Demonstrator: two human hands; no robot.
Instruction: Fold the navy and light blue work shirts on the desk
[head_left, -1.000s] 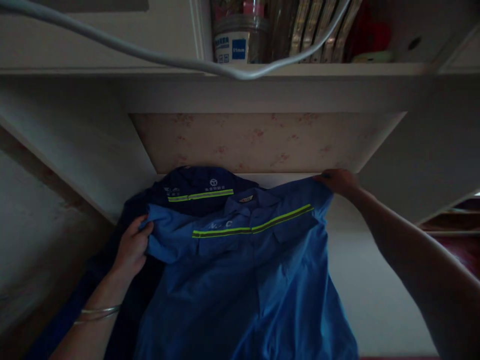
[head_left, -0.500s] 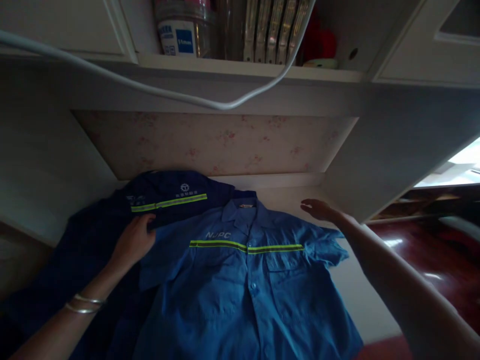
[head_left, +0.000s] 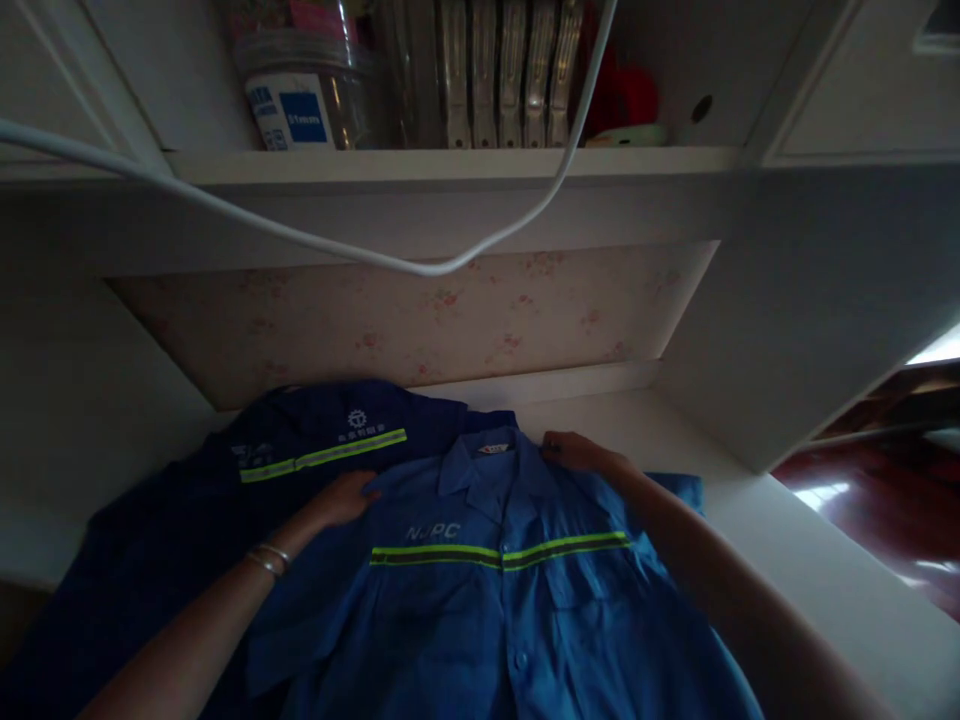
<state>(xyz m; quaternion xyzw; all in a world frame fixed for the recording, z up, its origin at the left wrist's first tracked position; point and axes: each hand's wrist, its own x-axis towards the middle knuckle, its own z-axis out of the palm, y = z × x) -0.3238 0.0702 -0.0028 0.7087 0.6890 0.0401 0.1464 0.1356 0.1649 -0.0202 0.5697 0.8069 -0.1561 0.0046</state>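
Blue shirt (head_left: 457, 610) lying front up.
Left hand (head_left: 346, 498), right hand (head_left: 581, 453) apart at its shoulders; can't tell if gripping.

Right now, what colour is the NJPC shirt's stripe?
The stripe is yellow-green with a dark middle, in the head view.

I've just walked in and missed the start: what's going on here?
A person has both hands at a blue work shirt. The left hand is at one shoulder, the right hand beside the collar; whether either grips it is unclear. The shirt lies front up on a white surface, partly over a navy garment.
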